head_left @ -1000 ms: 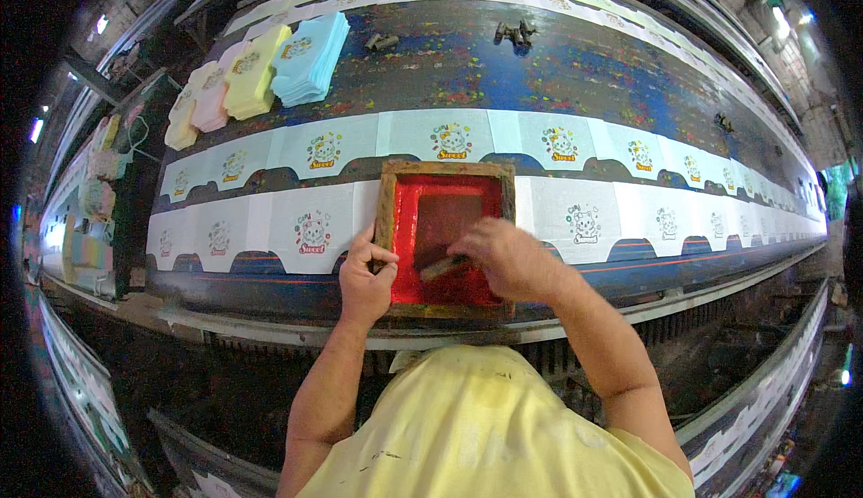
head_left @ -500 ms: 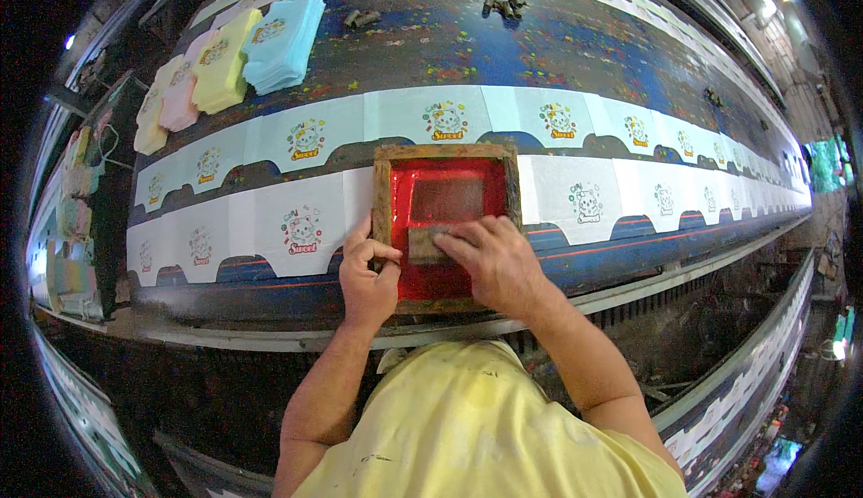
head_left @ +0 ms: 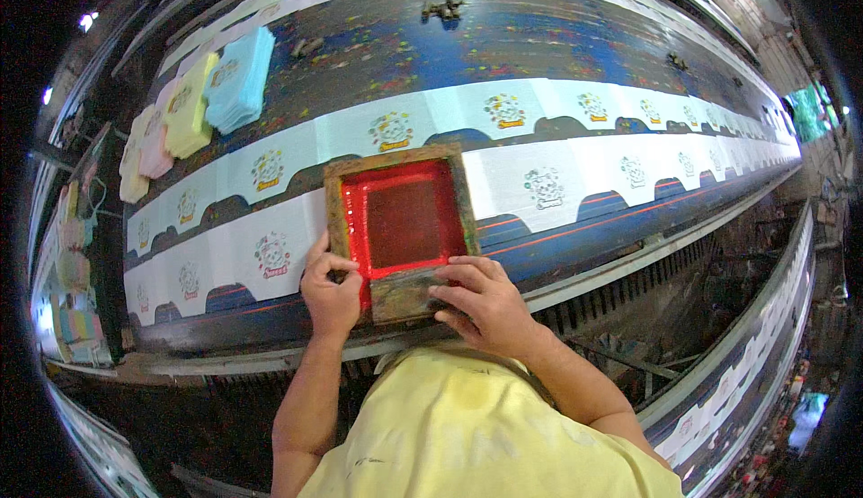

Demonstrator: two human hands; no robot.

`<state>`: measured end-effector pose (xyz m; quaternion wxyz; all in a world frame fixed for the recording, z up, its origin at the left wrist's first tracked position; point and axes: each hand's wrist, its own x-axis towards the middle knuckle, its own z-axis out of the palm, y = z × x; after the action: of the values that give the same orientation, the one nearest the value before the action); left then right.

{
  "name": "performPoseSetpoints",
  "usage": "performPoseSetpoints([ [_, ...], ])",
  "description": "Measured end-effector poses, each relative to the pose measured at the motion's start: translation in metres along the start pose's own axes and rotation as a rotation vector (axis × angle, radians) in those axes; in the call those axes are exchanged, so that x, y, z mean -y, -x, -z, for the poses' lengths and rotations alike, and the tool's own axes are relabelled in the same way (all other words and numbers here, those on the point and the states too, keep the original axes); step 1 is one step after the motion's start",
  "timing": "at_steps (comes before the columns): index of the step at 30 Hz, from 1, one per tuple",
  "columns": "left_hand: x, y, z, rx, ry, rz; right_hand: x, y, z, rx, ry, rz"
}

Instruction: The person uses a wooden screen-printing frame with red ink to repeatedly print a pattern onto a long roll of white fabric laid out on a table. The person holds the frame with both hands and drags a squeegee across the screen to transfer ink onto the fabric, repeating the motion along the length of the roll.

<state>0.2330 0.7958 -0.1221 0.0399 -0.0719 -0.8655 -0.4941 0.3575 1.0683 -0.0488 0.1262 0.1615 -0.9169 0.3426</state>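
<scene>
The right grip (head_left: 485, 302) is pinching the squeegee (head_left: 400, 295), lying crosswise to its left, while the left grip (head_left: 331, 293) is clasping the frame (head_left: 395, 163).

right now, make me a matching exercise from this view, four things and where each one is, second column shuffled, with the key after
Things:
1. rectangular wooden frame with a red inside
2. flat brown wooden block
3. light blue stack of cut pieces
4. bare left hand

Places:
a. at the frame's left side
b. rightmost of the four pastel stacks
c. overlapping the nearest row of white printed pieces
d. at the frame's near end, touched by the bare right hand

Right pairs: 1-c, 2-d, 3-b, 4-a
</scene>
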Motion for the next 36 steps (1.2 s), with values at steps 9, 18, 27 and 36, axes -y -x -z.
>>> performPoseSetpoints([
  [9,-0.060,0.022,-0.085,-0.062,0.159,-0.138,-0.073,0.083,0.057,-0.354,-0.333,-0.390],
  [18,-0.121,0.031,-0.221,0.030,0.413,-0.004,-0.157,0.145,0.153,-0.350,-0.244,-0.297],
  [27,-0.133,0.032,-0.229,0.022,0.523,0.162,-0.172,0.156,0.168,-0.324,-0.261,-0.259],
  [36,-0.131,0.033,-0.233,0.024,0.424,0.170,-0.152,0.134,0.168,-0.324,-0.082,-0.110],
])
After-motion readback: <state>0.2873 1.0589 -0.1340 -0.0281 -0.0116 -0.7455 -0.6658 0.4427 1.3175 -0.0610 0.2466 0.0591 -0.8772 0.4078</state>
